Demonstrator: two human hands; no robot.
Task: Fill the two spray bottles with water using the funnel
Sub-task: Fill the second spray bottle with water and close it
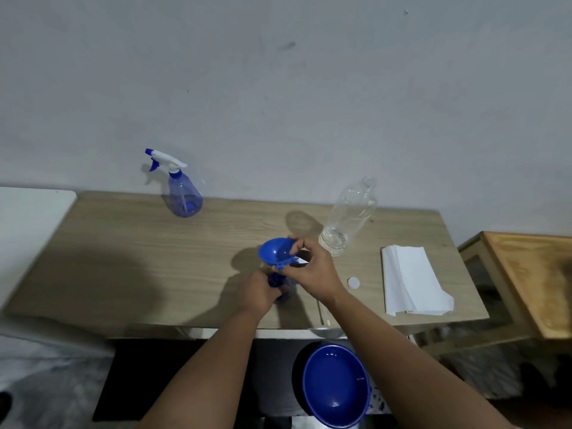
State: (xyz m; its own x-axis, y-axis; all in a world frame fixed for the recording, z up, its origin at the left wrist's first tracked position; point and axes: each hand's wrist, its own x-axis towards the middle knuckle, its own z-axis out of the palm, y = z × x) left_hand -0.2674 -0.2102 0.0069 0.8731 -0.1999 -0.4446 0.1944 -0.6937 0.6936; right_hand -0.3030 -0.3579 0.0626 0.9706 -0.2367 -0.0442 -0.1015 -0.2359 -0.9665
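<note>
A blue funnel (276,250) sits in the neck of a blue spray bottle (283,284) near the middle of the wooden table (154,258). My right hand (312,270) pinches the funnel's rim. My left hand (258,294) wraps around the bottle's body and hides most of it. A second blue spray bottle (182,193) with a white and blue trigger head stands at the back left by the wall. A clear plastic water bottle (348,216), uncapped and mostly drained, stands at the back right. Its white cap (353,282) lies on the table.
A folded white cloth (411,280) lies on the table's right side. A blue bowl (335,385) sits below the table's front edge. A wooden side table (526,283) stands to the right, and a white surface (28,218) to the left.
</note>
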